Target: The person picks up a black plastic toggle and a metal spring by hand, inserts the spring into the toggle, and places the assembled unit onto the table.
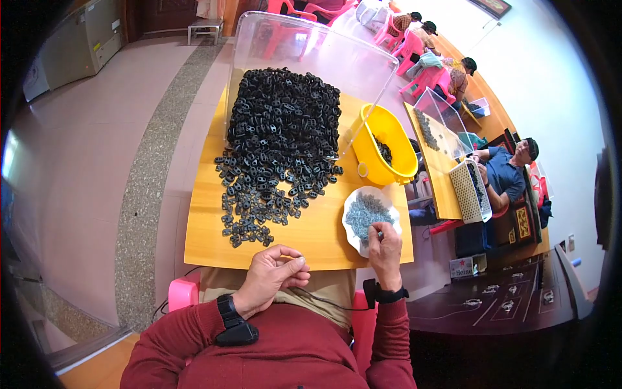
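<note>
My left hand (273, 275) is closed at the near table edge, thumb pressed against the curled fingers; whatever it holds is hidden. My right hand (386, 251) has its fingertips pinched over the near side of a white scalloped dish (350, 242). Small grey-blue pieces (367, 211), too fine to name, fill that dish. Beyond my left hand, small black plastic pieces with two holes (259, 206) lie scattered on the wooden table (317, 243). They spill from a large heap (284, 117) in a clear plastic bin (317, 30) tipped toward me.
A yellow tub (370, 155) with black pieces inside stands right of the heap. Further right, a co-worker (508, 172) sits with a cream perforated basket (464, 194) at another table. Other people sit on pink chairs (433, 81) beyond. A thin black cable (327, 301) crosses my lap.
</note>
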`<state>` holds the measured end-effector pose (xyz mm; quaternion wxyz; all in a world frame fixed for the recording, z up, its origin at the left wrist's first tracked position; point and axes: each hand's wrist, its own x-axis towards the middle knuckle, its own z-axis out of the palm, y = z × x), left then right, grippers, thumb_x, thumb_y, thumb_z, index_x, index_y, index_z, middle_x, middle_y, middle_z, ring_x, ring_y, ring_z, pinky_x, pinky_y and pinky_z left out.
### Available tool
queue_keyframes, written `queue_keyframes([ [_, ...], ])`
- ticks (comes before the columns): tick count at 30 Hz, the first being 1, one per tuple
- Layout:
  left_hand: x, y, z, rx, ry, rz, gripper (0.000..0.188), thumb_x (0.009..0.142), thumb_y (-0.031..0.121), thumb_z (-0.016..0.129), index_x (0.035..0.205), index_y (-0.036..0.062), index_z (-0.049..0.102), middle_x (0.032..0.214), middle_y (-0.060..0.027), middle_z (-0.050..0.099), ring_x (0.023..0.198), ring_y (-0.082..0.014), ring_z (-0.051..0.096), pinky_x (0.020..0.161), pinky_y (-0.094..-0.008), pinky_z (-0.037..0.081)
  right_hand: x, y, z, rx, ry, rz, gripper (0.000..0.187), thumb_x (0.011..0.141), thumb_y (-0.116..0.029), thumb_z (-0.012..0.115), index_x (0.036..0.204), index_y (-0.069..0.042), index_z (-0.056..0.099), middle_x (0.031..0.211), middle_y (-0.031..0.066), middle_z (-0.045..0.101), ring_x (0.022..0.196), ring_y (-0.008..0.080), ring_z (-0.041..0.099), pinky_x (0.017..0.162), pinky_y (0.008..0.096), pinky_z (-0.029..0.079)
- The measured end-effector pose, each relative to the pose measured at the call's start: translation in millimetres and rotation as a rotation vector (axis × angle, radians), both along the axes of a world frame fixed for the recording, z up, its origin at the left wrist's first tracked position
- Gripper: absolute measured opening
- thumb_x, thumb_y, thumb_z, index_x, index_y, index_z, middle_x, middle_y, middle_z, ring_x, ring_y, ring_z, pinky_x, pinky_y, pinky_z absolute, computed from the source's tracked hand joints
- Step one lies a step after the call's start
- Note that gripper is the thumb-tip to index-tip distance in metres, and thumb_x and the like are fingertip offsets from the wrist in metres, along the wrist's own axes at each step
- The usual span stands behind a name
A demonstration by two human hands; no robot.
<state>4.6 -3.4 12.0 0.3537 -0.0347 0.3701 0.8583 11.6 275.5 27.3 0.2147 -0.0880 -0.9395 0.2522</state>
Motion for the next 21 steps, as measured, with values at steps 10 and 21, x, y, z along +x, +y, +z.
queue_keyframes([
  [10,2,0,3,-0.038,0.011,0.065,0.012,0.090,0.007,0.061,0.099,0.0008,0.057,0.086,-0.0081,0.065,0.077,-0.0144,0.065,0.071,-0.0276,0.058,6,-7,-1,-0.080,0.128,0.016,0.012,0.094,-0.011,0.058,0.089,0.000,0.057,0.069,0.0024,0.055,0.059,0.0093,0.052,0.053,0.0244,0.042],
  [21,1,0,-2,-0.060,-0.057,0.079,0.011,0.089,0.006,0.062,0.098,-0.0008,0.061,0.090,-0.0079,0.065,0.079,-0.0141,0.065,0.073,-0.0270,0.057,27,-74,-2,-1.036,-0.116,0.224,0.010,0.091,-0.005,0.059,0.097,0.004,0.060,0.081,0.0057,0.064,0.071,0.0146,0.064,0.068,0.0257,0.054],
])
